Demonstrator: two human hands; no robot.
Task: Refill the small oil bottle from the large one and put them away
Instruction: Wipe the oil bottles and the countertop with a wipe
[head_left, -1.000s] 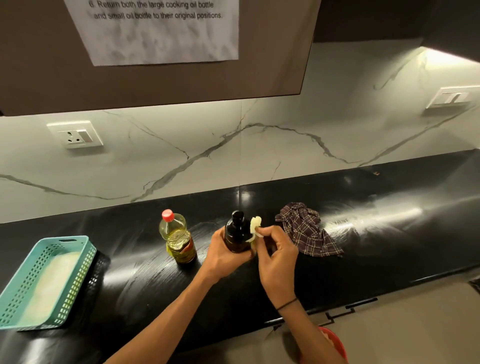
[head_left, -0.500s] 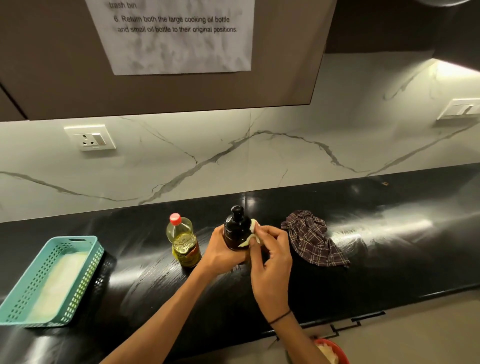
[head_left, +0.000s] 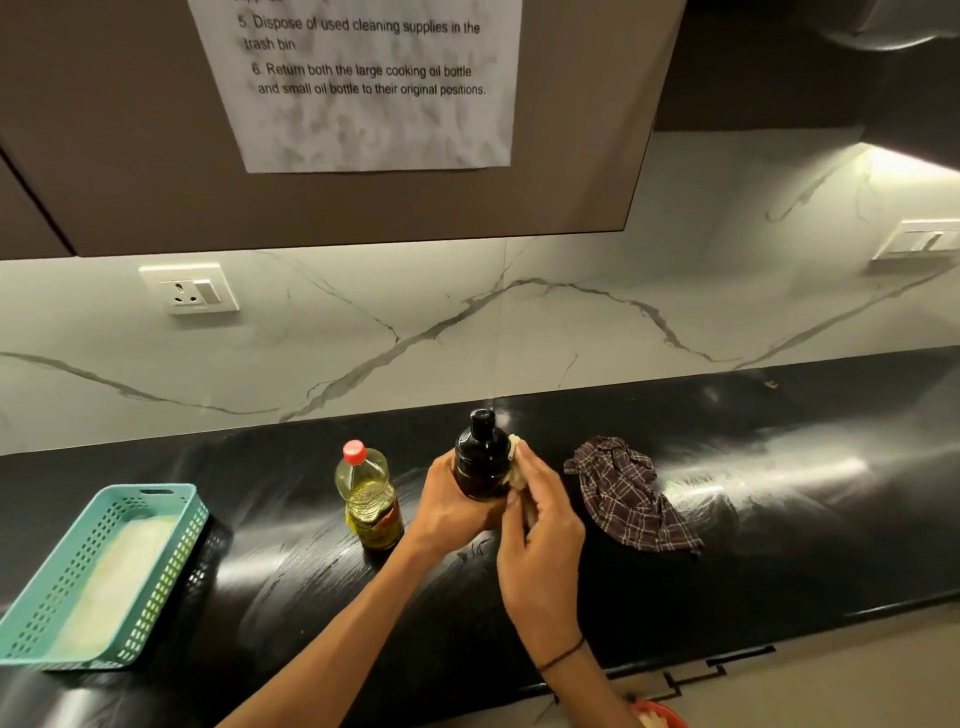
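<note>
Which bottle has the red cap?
The clear bottle of yellow oil, standing alone on the counter. The dark bottle, gripped by the left hand, has a black top.

Single head-worn wide-angle view — forward and down over the black counter (head_left: 779, 519), close, probably from standing height.

Dark bottle (head_left: 482, 457) in left hand (head_left: 451, 512)

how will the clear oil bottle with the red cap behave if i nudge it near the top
The clear bottle is tall and narrow, so it would probably tip rather than slide. Its oil sits low, which may steady it somewhat. Likely light plastic, possibly greasy.
</note>
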